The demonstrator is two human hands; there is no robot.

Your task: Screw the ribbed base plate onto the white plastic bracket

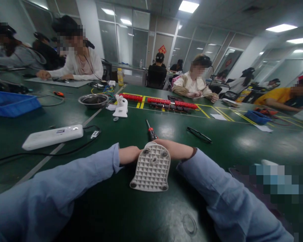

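A white plastic base (pixel 151 168) with a ribbed grid underside is tipped up, its underside facing me. Dark round pads or screw holes sit near its corners. My left hand (pixel 130 154) holds it at the upper left edge, and my right hand (pixel 175 148) reaches round its upper right edge. The fingers of both hands are hidden behind the base. Just beyond lies a screwdriver (pixel 150 131) with a red and black handle, its tip pointing away. Black tweezers (pixel 199 135) rest on the table to the right. Near me lies a clear ring (pixel 190 224).
A white power strip (pixel 53 137) with a black cable lies left. Farther off are a metal bowl (pixel 93 100), a white plastic part (pixel 120 107), a blue tray (pixel 13 105) and red racks (pixel 159 101). Several people sit around the green table (pixel 131 215).
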